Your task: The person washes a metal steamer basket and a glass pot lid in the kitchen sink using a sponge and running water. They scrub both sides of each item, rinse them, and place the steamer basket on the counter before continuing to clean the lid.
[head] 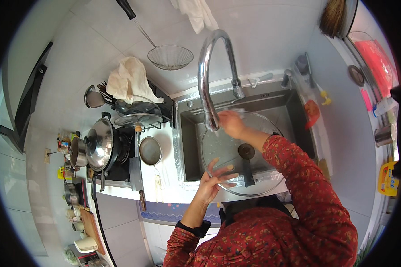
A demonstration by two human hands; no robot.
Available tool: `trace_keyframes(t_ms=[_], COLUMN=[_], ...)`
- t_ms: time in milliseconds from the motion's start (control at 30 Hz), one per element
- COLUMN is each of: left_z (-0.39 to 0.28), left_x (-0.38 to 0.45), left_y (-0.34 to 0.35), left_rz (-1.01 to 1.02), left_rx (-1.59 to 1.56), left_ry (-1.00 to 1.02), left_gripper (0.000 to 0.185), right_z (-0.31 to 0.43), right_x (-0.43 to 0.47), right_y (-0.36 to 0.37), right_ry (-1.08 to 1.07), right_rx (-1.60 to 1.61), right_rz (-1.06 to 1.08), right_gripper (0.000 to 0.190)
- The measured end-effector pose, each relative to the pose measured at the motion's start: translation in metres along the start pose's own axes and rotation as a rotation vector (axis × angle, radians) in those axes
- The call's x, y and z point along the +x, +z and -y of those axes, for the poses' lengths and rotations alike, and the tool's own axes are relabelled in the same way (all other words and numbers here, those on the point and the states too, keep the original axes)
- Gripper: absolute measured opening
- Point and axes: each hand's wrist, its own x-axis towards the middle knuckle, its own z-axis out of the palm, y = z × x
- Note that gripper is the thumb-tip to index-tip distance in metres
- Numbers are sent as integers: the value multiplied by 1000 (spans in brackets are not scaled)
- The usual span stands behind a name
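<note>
A large clear glass lid [270, 160] with a metal rim is held tilted over the stainless-steel sink [190, 147]. My left hand [214, 182] grips its lower left rim, fingers spread across the glass. My right hand [233, 124] is at the lid's upper part, beside the spout of the chrome faucet [205, 76]. It is blurred, and a whitish blur at its fingers cannot be made out. A dark round piece [246, 151] and a dark strip [249, 173] show within the lid's outline; whether the round piece belongs to the lid or the sink is unclear.
Left of the sink are a small pan [150, 151], a cleaver [136, 173] near the counter edge, and a lidded wok [100, 143] on the stove. Glass lids [138, 119] stand in a rack. A wire strainer [170, 56] hangs above; a red cloth [311, 113] lies right.
</note>
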Motion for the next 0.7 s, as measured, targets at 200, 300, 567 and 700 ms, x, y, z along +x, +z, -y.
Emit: trace_keyframes(t_ms=[200, 300, 567, 700], left_z=[5, 4, 4, 8], left_x=[-4, -3, -10, -7], left_y=[-7, -5, -8, -4], left_rz=[-40, -52, -24, -41], left_rx=[6, -16, 0, -3], left_ry=[-7, -1, 25, 28], left_gripper=[74, 73, 70, 69], right_z=[85, 80, 70, 83], right_x=[-4, -6, -2, -7], right_y=[-5, 3, -23, -18], right_ry=[-195, -334, 117, -55], right_rx=[355, 447, 274, 406], right_rz=[192, 133, 321, 213], right_gripper=[25, 28, 29, 26])
